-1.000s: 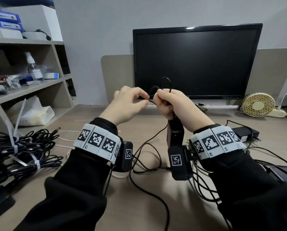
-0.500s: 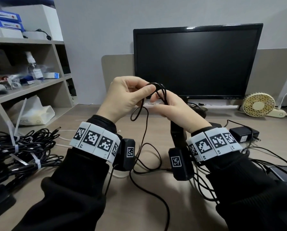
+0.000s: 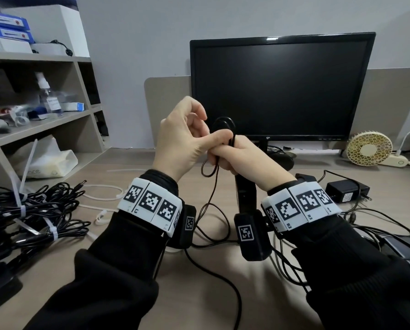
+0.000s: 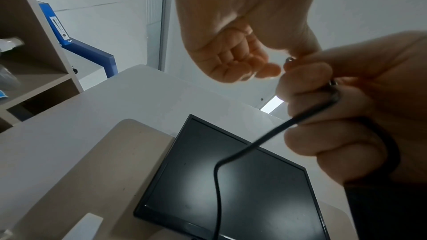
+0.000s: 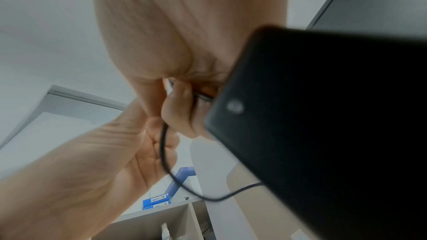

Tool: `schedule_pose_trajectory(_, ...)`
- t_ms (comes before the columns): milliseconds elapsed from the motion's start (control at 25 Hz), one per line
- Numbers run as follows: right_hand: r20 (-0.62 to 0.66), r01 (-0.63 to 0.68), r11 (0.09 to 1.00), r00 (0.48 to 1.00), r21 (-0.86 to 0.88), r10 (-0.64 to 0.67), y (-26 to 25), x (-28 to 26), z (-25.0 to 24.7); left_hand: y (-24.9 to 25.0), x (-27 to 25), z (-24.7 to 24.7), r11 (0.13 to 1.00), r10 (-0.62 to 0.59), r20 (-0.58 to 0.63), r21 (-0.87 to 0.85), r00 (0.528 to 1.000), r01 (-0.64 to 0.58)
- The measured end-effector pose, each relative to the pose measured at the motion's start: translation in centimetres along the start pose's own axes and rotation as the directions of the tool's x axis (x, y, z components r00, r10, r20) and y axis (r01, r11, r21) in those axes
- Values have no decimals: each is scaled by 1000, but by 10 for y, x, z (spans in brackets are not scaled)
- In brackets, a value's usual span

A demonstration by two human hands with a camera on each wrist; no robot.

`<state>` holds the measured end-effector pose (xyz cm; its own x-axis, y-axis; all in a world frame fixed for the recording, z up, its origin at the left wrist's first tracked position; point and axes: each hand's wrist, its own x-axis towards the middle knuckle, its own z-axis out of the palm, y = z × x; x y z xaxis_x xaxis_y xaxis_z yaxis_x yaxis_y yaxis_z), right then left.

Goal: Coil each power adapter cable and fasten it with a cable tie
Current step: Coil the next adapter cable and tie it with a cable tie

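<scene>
In front of the monitor point(image 3: 280, 89), both hands are raised above the desk point(image 3: 128, 265), winding a thin black cable point(image 3: 213, 186) into small loops. The right hand point(image 3: 242, 158) is closed around the black adapter point(image 3: 245, 194), which hangs below its fist, and around the gathered coil point(image 3: 223, 126), whose top loop pokes up before the monitor's lower edge. The left hand point(image 3: 182, 141) has its fingers curled, thumb pressing the cable against the right hand; whether it truly pinches the strand I cannot tell. To do this well, I judge each new turn should match the first loop in size, laid flat without twist, with the right thumb pinning it before the left hand slides down for more slack. Much cable remains: it drops from the hands and snakes over the desk towards the viewer. White ties point(image 3: 104, 198) lie left of the monitor, beside bundles point(image 3: 32, 217) already fastened.
</scene>
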<state>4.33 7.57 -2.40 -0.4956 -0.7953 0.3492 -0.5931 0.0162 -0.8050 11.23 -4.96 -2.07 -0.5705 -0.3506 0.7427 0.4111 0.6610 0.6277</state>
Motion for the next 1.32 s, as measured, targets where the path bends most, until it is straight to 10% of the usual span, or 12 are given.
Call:
schedule_pose_trajectory(240,-281,7,904,951,427,125,9,6,-20,-11,-4,10,977,-211,503,144,838,159)
schedule_pose_trajectory(480,-503,-40,981,854,192,133,17,7,-28,-13,-9,20,920,-294,592,388,750,55)
schedule_pose_trajectory(720,-457,-73,929,855,363,246,14,9,-26,-19,-11,17,880,-435,665,458,607,128)
schedule_pose_trajectory(880,-355,59,692,887,719,294,6,8,-28,-23,-10,12,804,-528,601,581,600,125)
schedule_pose_trajectory(1000,-411,57,810,881,583,234,8,7,-37,-36,-7,-6,742,-582,483,644,654,185)
schedule_pose_trajectory(1200,-355,-70,988,935,-135,18,19,7,-21,-23,6,-18,949,-314,370,156,874,274)
schedule_pose_trajectory(1320,-185,-55,998,981,-19,51,17,10,-5,-9,9,-8,933,-279,324,-133,904,335)
